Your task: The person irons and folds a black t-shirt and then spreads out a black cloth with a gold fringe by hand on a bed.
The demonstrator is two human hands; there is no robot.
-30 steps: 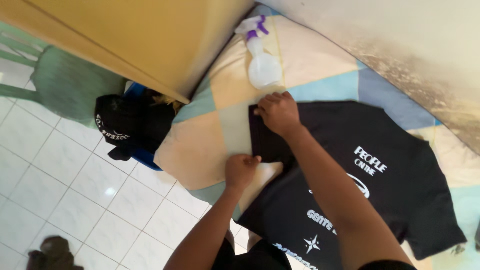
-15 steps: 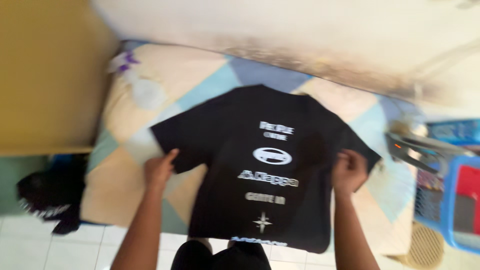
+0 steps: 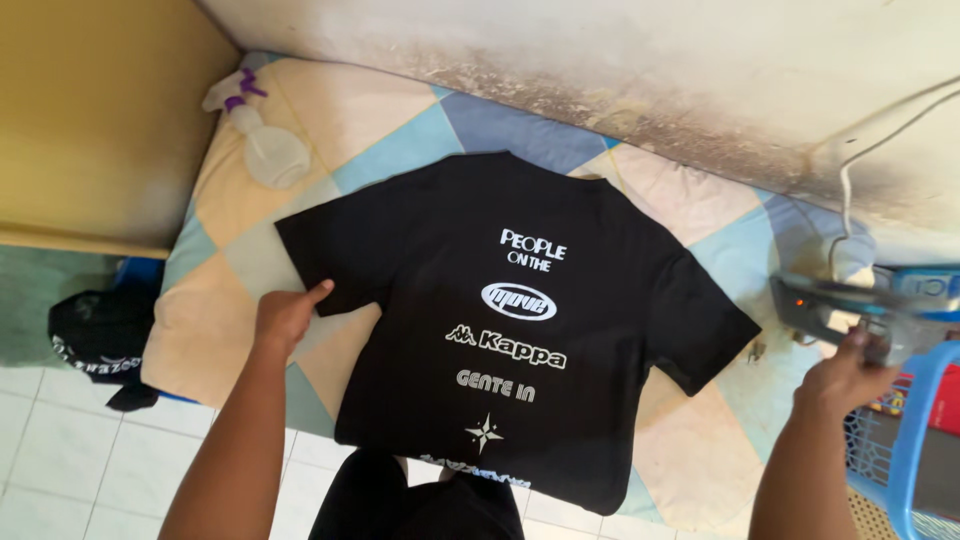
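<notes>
A black T-shirt (image 3: 510, 320) with white print lies spread flat on a patchwork pad (image 3: 240, 210) of cream, blue and pale green squares, its collar toward the far wall and its hem hanging over the near edge. The left hand (image 3: 285, 315) rests at the near edge of the shirt's left sleeve, fingers curled loosely and thumb out against the cloth; whether it pinches the fabric cannot be told. The right hand (image 3: 845, 375) is well off to the right, clear of the shirt, closed around the handle of an iron (image 3: 835, 305) that sits at the right end of the pad, a white cord (image 3: 850, 170) running from it up the stained wall (image 3: 600, 60).

At the far left corner of the pad lies a clear spray bottle (image 3: 265, 140) with a purple trigger. On the right edge stands a blue plastic basket (image 3: 915, 430); something red shows inside, otherwise too little to tell. Left of the pad, on the tiled floor (image 3: 60, 460), a blue bin (image 3: 135, 275) holds crumpled black clothing (image 3: 100, 335).
</notes>
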